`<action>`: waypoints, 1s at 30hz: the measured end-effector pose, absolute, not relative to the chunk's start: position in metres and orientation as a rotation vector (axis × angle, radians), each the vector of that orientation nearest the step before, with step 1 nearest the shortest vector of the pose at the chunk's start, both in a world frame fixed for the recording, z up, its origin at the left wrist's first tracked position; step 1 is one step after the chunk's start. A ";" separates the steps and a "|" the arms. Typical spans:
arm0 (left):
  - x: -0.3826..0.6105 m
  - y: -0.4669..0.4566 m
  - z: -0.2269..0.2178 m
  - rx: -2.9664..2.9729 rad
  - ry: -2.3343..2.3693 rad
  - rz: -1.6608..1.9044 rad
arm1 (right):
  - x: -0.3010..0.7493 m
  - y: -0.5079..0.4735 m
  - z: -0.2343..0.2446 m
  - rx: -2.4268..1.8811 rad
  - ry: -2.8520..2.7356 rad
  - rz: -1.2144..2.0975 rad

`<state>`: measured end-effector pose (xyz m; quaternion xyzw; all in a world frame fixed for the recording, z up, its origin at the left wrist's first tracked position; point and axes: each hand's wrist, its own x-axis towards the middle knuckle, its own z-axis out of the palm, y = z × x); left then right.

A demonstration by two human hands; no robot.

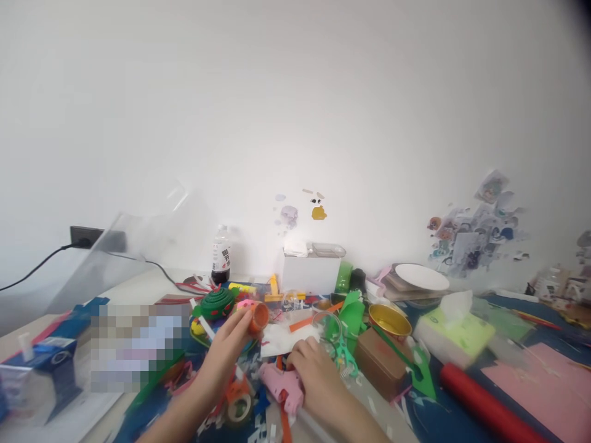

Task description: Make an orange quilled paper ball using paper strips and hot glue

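My left hand is closed round a small orange paper cylinder, its open end turned toward me. A pink hot glue gun lies low in the middle, and my right hand has its curled fingers on it. A clear glue stick shows at the gun's back end. Just beyond my hands is a white sheet with an orange strip on it. Teal-handled scissors lie right of my right hand. Left of my left hand sits a coiled green paper piece.
A roll of tape and paper scraps lie near my forearms. To the right are a brown box, a gold tin, a tissue pack and a red roll. A dark-liquid bottle stands by the wall.
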<state>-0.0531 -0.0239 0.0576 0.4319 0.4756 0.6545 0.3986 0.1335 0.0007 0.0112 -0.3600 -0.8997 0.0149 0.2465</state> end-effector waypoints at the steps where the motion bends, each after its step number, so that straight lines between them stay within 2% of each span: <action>1: -0.054 -0.024 0.058 1.078 1.185 1.657 | 0.136 0.000 0.015 -1.003 -2.447 0.096; 11: -0.067 -0.013 0.051 0.990 1.137 1.705 | 0.142 -0.009 0.035 -0.684 -2.400 0.467; 19: -0.069 -0.013 0.052 0.942 1.069 1.714 | 0.173 0.029 0.036 -1.046 -1.774 0.264; 30: -0.075 -0.005 0.049 0.854 0.994 1.746 | 0.185 0.031 0.041 -1.136 -1.668 0.178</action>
